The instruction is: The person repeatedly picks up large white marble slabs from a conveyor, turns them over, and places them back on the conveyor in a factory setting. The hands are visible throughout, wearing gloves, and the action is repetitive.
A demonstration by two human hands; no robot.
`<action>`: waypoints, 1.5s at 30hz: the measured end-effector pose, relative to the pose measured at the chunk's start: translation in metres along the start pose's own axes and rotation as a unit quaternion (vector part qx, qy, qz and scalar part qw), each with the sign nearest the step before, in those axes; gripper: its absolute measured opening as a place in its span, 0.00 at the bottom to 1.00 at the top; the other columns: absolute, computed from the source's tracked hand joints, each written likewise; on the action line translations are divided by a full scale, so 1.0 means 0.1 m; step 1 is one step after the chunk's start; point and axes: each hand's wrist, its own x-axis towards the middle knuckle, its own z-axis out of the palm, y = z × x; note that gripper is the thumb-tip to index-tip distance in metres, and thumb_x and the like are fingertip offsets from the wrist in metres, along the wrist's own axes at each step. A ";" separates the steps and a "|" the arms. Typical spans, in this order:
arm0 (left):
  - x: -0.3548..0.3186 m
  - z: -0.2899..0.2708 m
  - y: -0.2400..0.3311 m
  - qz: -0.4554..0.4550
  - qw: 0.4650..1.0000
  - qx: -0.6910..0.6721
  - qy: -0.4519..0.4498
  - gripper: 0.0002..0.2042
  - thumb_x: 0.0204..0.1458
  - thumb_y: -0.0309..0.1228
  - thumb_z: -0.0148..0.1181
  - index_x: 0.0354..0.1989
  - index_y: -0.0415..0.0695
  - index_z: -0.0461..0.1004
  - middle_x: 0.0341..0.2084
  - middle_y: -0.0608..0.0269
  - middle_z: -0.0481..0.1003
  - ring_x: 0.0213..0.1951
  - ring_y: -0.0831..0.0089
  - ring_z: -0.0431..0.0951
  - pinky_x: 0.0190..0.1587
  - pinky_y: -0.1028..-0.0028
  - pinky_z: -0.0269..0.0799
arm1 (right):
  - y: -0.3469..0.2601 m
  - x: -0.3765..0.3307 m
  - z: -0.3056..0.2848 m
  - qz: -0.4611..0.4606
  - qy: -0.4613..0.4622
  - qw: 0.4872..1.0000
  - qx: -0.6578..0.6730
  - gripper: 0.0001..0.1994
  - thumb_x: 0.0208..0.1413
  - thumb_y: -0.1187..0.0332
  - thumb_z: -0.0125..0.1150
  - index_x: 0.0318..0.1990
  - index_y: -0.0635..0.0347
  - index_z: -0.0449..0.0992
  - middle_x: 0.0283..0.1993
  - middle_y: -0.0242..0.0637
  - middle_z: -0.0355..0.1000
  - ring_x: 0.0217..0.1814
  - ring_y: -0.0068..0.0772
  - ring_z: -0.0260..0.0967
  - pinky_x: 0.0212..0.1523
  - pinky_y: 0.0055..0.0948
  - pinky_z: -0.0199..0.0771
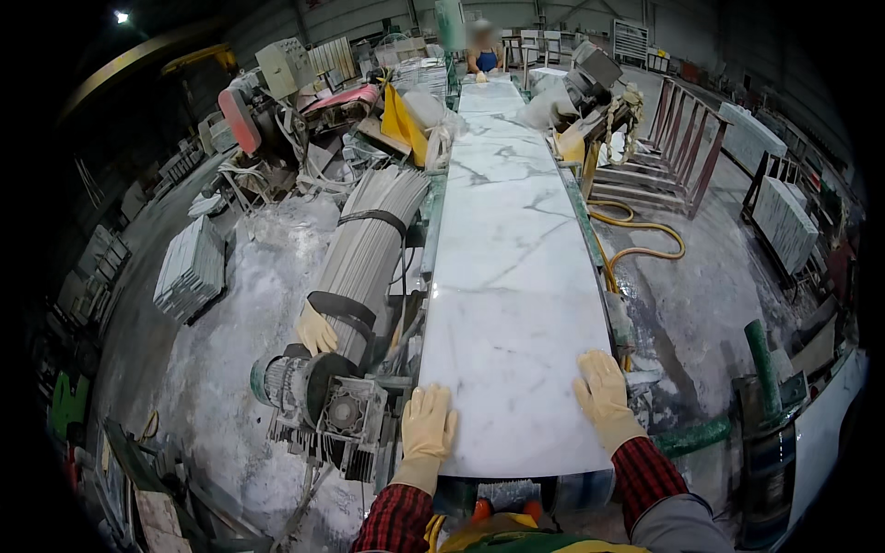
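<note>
A long white stone slab (516, 304) with grey veins runs away from me on a green-framed conveyor. My left hand (428, 426), in a cream rubber glove, lies at the slab's near left edge with its fingers stretched forward. Across from it, my right hand (604, 392) in a matching glove rests on the near right edge, fingers extended and slightly apart. Neither hand is wrapped round anything. Left of the slab, a loose cream glove (316, 330) lies against a strapped bundle of long grey strips (373, 244).
An electric motor (293, 382) with a gearbox sits beside my left hand. A person (484, 57) stands at the slab's far end. To the right are a yellow hose (650, 251), a reddish metal rack (691, 147) and a green pipe (693, 437). Stacked slabs (191, 267) stand left.
</note>
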 end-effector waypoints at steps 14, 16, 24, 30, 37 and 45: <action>-0.06 -0.09 0.04 -0.019 0.999 -0.011 -0.037 0.27 0.67 0.41 0.64 0.73 0.45 0.73 0.73 0.44 0.73 0.74 0.34 0.69 0.76 0.45 0.64 | -0.03 -0.10 -0.02 0.018 -0.030 0.999 0.017 0.24 0.58 0.66 0.68 0.61 0.64 0.77 0.65 0.55 0.76 0.69 0.63 0.71 0.72 0.56 0.70; -0.07 -0.10 0.04 -0.024 0.999 -0.008 -0.042 0.27 0.67 0.40 0.64 0.73 0.46 0.73 0.73 0.45 0.73 0.74 0.34 0.68 0.76 0.45 0.64 | -0.07 -0.09 -0.04 0.027 -0.040 0.999 0.023 0.24 0.59 0.66 0.68 0.62 0.64 0.77 0.65 0.56 0.76 0.69 0.63 0.71 0.72 0.57 0.71; -0.12 -0.11 0.05 -0.014 0.999 -0.007 -0.029 0.27 0.66 0.40 0.65 0.72 0.46 0.73 0.72 0.46 0.74 0.73 0.35 0.69 0.74 0.46 0.66 | -0.05 -0.21 -0.03 0.024 -0.005 1.000 0.019 0.25 0.59 0.66 0.70 0.63 0.64 0.79 0.65 0.57 0.78 0.68 0.65 0.73 0.73 0.58 0.71; -0.15 -0.11 0.06 -0.012 0.999 -0.002 -0.038 0.27 0.66 0.40 0.64 0.72 0.46 0.73 0.72 0.46 0.74 0.73 0.35 0.69 0.75 0.47 0.65 | -0.06 -0.26 0.00 0.018 0.013 1.000 0.000 0.25 0.59 0.65 0.70 0.63 0.64 0.79 0.65 0.58 0.78 0.68 0.65 0.73 0.73 0.59 0.72; -0.19 -0.12 0.07 -0.013 0.999 -0.004 -0.032 0.27 0.65 0.39 0.65 0.72 0.45 0.73 0.71 0.47 0.75 0.72 0.35 0.70 0.73 0.46 0.67 | -0.10 -0.25 -0.08 0.029 0.007 0.999 0.021 0.23 0.57 0.67 0.70 0.61 0.62 0.79 0.64 0.56 0.78 0.66 0.63 0.74 0.71 0.58 0.73; -0.25 -0.15 0.07 -0.006 0.999 -0.011 -0.030 0.27 0.65 0.38 0.66 0.71 0.44 0.73 0.70 0.44 0.74 0.72 0.33 0.70 0.73 0.45 0.67 | -0.18 -0.23 -0.18 0.038 0.000 0.999 0.035 0.22 0.56 0.67 0.70 0.59 0.61 0.79 0.63 0.54 0.78 0.66 0.63 0.74 0.71 0.56 0.74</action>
